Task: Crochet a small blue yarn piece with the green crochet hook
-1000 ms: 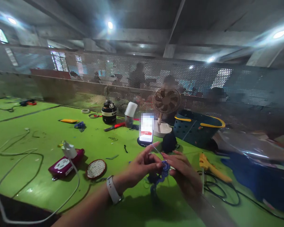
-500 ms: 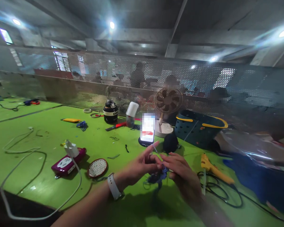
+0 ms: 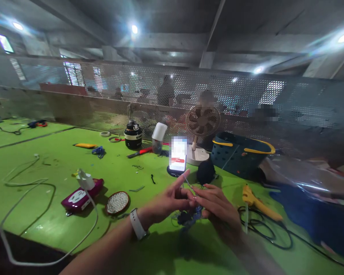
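Observation:
Over the green table my left hand (image 3: 174, 200), with a white watch strap at the wrist, has its index finger raised. A thin strand of yarn runs from that fingertip toward my right hand (image 3: 218, 204). My left thumb and other fingers close on a small blue yarn piece (image 3: 196, 214), which hangs below both hands. The right fingers press together against the same piece; whether they also hold a tool is hidden. Just beyond the hands lies a dark ball (image 3: 205, 172), apparently of yarn. A lit phone (image 3: 178, 156) stands upright behind the left fingertip.
To the right are a yellow glue gun (image 3: 260, 204) with a black cord and a teal basket (image 3: 237, 156). A fan (image 3: 202, 122) stands behind the phone. On the left lie a purple power strip (image 3: 81, 196), a white cable (image 3: 14, 259) and a round studded disc (image 3: 117, 202).
The fingers and the blue yarn piece have shifted slightly, and the piece hangs turned differently between the hands. The view has moved a little; other things keep their places.

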A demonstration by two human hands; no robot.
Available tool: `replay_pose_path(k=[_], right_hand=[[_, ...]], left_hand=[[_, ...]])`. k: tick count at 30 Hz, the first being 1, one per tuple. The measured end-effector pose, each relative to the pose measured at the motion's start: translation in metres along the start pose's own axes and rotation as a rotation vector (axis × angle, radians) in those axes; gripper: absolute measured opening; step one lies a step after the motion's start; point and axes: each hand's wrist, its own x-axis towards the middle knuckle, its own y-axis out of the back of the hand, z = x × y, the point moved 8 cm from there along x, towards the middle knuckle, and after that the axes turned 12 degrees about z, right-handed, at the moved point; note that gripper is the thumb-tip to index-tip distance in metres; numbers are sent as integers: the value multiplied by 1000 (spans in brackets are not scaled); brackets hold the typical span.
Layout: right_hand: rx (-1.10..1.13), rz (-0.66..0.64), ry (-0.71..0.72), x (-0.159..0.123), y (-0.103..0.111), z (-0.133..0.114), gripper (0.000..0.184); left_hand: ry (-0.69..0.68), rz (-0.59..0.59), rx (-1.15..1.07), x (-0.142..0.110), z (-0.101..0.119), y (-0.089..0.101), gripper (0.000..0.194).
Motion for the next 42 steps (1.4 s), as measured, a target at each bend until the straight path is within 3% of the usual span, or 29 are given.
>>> replay_pose_path(k=[5,8,10,13,17,23,31,37,42], right_hand=[[162,9,-152,3,-3,4,32],[217,12,-221,9,-2,3,30],[249,62,-320,9,2,9,26],[384,168,-592,-3,5,28,25],[581,163,-826,-17,-3,38,29],[692,133,-870,-14,-5,36,27],[822,-42,-897,-12,-16,30,31],[887,-46,-936,-11,-16,29,32],[798,-38,-917,-10,-13,29,35]], left_hand=[[70,-39,10,0,-4,3,121],[71,-52,22,2,-3,4,122],[73,-62,12,3,-2,5,116],[88,-62,22,4,2,8,96],[68,-102,139,3,13,9,74],[-26,-175,256,-1,27,6,72],[-92,-191,380,-7,33,4,72],[-88,-228,403,-8,34,1,74],[-89,-243,425,-7,30,3,76]])
